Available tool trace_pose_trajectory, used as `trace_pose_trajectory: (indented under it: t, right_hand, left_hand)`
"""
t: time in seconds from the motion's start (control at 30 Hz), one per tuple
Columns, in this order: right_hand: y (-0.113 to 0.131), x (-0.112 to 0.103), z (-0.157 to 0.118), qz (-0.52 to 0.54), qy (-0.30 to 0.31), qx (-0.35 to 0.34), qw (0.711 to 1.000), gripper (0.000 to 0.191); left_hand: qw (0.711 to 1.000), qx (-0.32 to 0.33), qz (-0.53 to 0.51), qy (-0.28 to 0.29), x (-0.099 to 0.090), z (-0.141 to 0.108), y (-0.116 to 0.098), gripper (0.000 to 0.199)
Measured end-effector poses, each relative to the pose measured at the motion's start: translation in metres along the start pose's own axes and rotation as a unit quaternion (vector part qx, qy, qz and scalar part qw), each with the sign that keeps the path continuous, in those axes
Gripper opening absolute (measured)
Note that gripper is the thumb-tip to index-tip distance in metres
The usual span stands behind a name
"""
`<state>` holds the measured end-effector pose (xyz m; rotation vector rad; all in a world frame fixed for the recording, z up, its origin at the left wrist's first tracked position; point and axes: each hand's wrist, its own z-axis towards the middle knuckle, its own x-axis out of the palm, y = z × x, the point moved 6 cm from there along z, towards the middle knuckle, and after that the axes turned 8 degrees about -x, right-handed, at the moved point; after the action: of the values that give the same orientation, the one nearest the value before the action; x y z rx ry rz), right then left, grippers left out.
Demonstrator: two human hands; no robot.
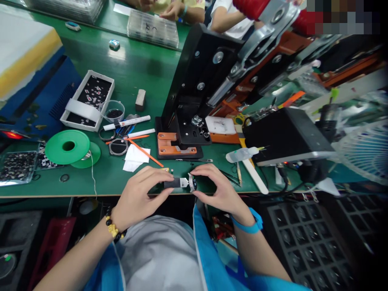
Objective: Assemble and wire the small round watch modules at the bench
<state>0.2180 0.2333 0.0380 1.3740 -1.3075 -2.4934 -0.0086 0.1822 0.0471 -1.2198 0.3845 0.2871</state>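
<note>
At the bench's front edge, my left hand [136, 199] pinches a flat dark rectangular piece [172, 183] between thumb and fingers. A pale, narrowing tab [184, 182] sticks out of its right end. My right hand [220, 190] is closed on a small rounded case [192, 182], silvery with a black side, held on edge and looking like a watch body. The tab reaches up to the case; whether they are joined I cannot tell. Just behind the hands stands a black lever press [194, 81] with an orange fixture [177, 144] at its base.
Left lie a green spool [68, 146] with loose wire, a white parts box [87, 101], a small cup [114, 112], markers [127, 122] and white paper [136, 157]. A squeeze bottle [241, 154], black box [287, 135] and fan [363, 145] stand right. Other people sit across the bench.
</note>
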Motion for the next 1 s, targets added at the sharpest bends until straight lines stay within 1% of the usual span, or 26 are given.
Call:
trace_pose_trajectory:
  t: [0.17,0.3,0.43,0.6,0.7,0.8,1.0]
  right_hand:
    - [0.0021,0.0034,0.0001,-0.034,-0.019,0.000,0.999,0.038]
    - [0.0020,0.0032,-0.0013,-0.032,-0.041,0.007,0.999,0.043]
    - [0.0035,0.0019,-0.0029,-0.033,-0.054,0.001,0.998,0.044]
    - [-0.0020,0.0012,-0.0032,-0.026,-0.057,0.013,0.998,0.047]
    - [-0.0052,0.0017,-0.0025,-0.019,-0.049,0.008,0.999,0.048]
    - [-0.0051,0.0025,-0.0019,-0.006,-0.039,-0.001,0.999,0.048]
    - [-0.0014,0.0003,0.0005,0.002,-0.068,-0.010,0.998,0.046]
  left_hand:
    - [0.998,-0.020,0.061,0.022,0.0012,-0.0001,0.0036,0.019]
    - [0.995,-0.034,0.089,0.036,0.0005,0.0027,0.0062,0.016]
    - [0.993,-0.022,0.109,0.039,-0.0001,0.0045,0.0052,0.013]
    - [0.992,-0.013,0.120,0.033,0.0017,0.0034,0.0049,0.015]
    - [0.992,-0.002,0.124,0.031,0.0020,0.0035,0.0044,0.016]
    - [0.991,0.004,0.127,0.040,0.0025,0.0044,0.0037,0.017]
    - [0.989,0.000,0.143,0.040,0.0038,0.0053,0.0040,0.017]
